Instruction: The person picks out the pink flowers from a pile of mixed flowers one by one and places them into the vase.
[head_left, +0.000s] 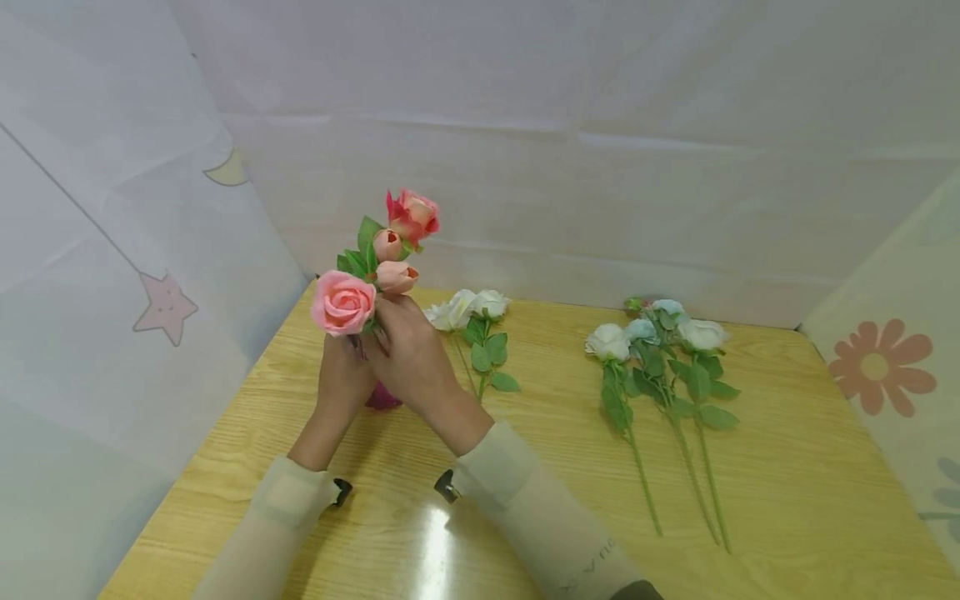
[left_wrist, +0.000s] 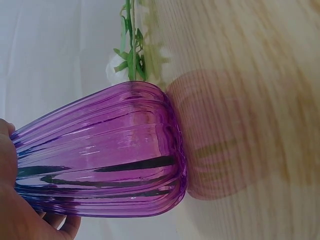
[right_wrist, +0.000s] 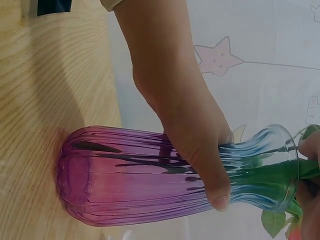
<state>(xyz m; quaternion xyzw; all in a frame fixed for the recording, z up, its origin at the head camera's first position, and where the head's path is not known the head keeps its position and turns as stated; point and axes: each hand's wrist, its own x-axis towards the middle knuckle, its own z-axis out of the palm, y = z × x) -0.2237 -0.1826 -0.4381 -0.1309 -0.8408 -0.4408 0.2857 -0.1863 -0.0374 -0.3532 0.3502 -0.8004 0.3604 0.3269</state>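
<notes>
A ribbed glass vase (right_wrist: 125,175), purple at the base and bluish toward its flared mouth, stands upright on the wooden table. My left hand (head_left: 345,371) grips it round the neck, thumb across the near side in the right wrist view. Right at the rim, my right hand (head_left: 416,354) pinches the stems of pink artificial flowers. A pink rose (head_left: 343,303), two small pink buds (head_left: 396,277) and a red-edged rose (head_left: 414,217) rise above the hands. Green stems and leaves show through the glass neck. In the head view the hands hide most of the vase.
White roses (head_left: 471,310) with green leaves lie on the table (head_left: 540,467) just behind the right hand. Farther right lie more long-stemmed flowers, white roses (head_left: 609,342) and pale blue ones (head_left: 643,330). White printed cloth (head_left: 525,192) walls in the table's back and sides.
</notes>
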